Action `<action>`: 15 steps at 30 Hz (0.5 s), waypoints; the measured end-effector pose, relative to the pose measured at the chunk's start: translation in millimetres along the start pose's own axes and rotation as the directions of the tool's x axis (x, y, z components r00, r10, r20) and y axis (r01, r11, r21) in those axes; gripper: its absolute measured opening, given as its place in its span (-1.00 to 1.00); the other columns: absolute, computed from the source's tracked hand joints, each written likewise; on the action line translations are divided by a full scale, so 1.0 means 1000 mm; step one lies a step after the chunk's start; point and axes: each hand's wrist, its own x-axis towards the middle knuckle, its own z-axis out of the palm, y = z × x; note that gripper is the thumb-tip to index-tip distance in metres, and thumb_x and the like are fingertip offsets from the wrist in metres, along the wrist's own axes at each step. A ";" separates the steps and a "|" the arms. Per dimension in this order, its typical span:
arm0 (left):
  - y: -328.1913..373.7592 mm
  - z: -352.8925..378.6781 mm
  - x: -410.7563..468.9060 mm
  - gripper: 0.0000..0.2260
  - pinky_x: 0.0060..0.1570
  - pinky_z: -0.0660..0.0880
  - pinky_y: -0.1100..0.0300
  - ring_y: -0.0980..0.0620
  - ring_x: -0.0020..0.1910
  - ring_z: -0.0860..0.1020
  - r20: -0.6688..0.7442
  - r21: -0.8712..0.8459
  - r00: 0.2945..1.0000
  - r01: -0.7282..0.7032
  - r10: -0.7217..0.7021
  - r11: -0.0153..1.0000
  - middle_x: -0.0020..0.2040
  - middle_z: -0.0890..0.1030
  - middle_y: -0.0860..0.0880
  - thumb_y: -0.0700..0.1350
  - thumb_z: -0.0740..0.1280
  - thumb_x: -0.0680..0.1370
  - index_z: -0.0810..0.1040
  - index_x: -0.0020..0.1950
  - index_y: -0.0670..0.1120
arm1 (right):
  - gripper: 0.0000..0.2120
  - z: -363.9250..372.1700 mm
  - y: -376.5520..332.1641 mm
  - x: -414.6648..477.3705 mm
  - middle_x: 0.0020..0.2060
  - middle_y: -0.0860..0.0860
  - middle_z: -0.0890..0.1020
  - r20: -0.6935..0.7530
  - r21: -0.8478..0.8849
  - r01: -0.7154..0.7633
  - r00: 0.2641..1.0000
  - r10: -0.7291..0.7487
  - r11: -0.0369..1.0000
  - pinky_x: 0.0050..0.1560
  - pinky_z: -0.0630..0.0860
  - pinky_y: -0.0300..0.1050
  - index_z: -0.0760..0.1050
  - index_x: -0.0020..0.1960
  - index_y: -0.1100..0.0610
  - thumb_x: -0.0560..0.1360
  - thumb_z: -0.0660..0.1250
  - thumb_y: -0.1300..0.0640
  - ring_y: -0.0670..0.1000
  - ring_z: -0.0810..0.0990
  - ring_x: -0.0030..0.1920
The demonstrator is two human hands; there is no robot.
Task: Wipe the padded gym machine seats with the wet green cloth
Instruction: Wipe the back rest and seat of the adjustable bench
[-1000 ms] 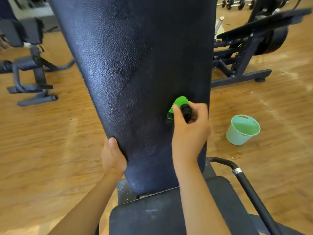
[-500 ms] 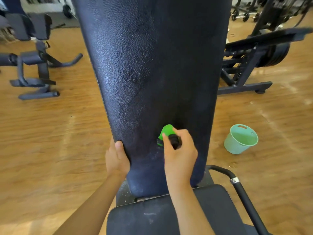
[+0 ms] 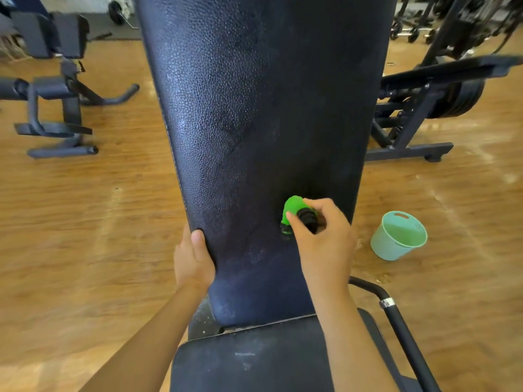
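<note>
A tall dark blue padded backrest (image 3: 254,108) fills the middle of the head view, with a black padded seat (image 3: 249,360) below it. My right hand (image 3: 322,244) grips a bunched green cloth (image 3: 293,207) with a dark part in it, pressed against the lower right of the backrest. My left hand (image 3: 194,258) clasps the backrest's left edge, thumb on the front. Faint pale smears show on the pad near its bottom.
A mint green bucket (image 3: 399,236) stands on the wooden floor to the right. A black handle bar (image 3: 396,315) rises beside the seat. Other gym machines stand at the left (image 3: 56,108) and back right (image 3: 424,108).
My right hand slid the cloth down the backrest, then shifted it a little to the right. My left hand stayed on the left edge. The view moved slightly.
</note>
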 end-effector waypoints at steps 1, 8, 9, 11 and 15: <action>0.000 0.000 0.000 -0.23 -0.25 0.05 0.07 -0.31 -0.15 0.42 0.000 -0.001 1.000 0.002 -0.002 1.000 -0.24 0.38 -0.14 0.21 -0.22 0.38 0.41 -0.01 -0.44 | -0.77 -0.003 -0.003 0.009 -0.06 -0.07 0.61 -0.061 0.004 0.049 0.997 -0.049 0.999 -0.04 0.53 -0.23 0.56 0.06 0.05 0.44 0.48 0.10 -0.15 0.54 -0.04; -0.003 0.002 -0.001 -0.20 -0.23 0.08 0.11 -0.35 -0.10 0.44 -0.048 -0.037 0.998 -0.044 0.043 0.998 -0.08 0.54 -0.35 0.23 -0.22 0.40 0.43 0.06 -0.44 | -0.73 0.006 -0.015 0.026 0.03 0.00 0.57 -0.271 0.035 0.101 0.959 -0.087 0.994 0.05 0.46 -0.35 0.56 0.17 0.13 0.48 0.44 0.16 -0.13 0.49 0.04; -0.003 0.002 -0.001 -0.21 -0.23 0.08 0.11 -0.34 -0.10 0.45 -0.052 -0.047 0.997 -0.053 0.050 0.998 -0.08 0.54 -0.34 0.23 -0.21 0.41 0.44 0.07 -0.44 | -0.72 0.014 -0.010 0.012 0.04 0.00 0.56 -0.232 0.042 0.105 0.968 -0.093 0.994 0.09 0.49 -0.29 0.55 0.17 0.12 0.47 0.44 0.18 -0.11 0.50 0.06; -0.002 0.002 0.000 -0.21 -0.24 0.07 0.11 -0.32 -0.12 0.45 -0.062 -0.066 0.996 -0.064 0.060 0.996 -0.12 0.53 -0.30 0.23 -0.20 0.42 0.44 0.09 -0.42 | -0.70 0.030 0.001 -0.020 0.05 -0.07 0.54 -0.155 0.066 0.102 0.984 -0.091 0.993 0.12 0.53 -0.19 0.56 0.17 0.09 0.45 0.47 0.23 -0.09 0.52 0.09; -0.004 0.003 0.000 -0.24 -0.23 0.11 0.10 -0.32 -0.09 0.44 -0.080 -0.108 0.996 -0.058 0.049 0.992 -0.09 0.54 -0.27 0.23 -0.19 0.43 0.45 0.12 -0.38 | -0.61 0.052 0.017 -0.063 -0.01 -0.23 0.47 -0.070 0.089 0.090 0.994 -0.083 0.992 0.05 0.54 -0.21 0.56 0.13 -0.01 0.39 0.50 0.30 -0.13 0.53 0.04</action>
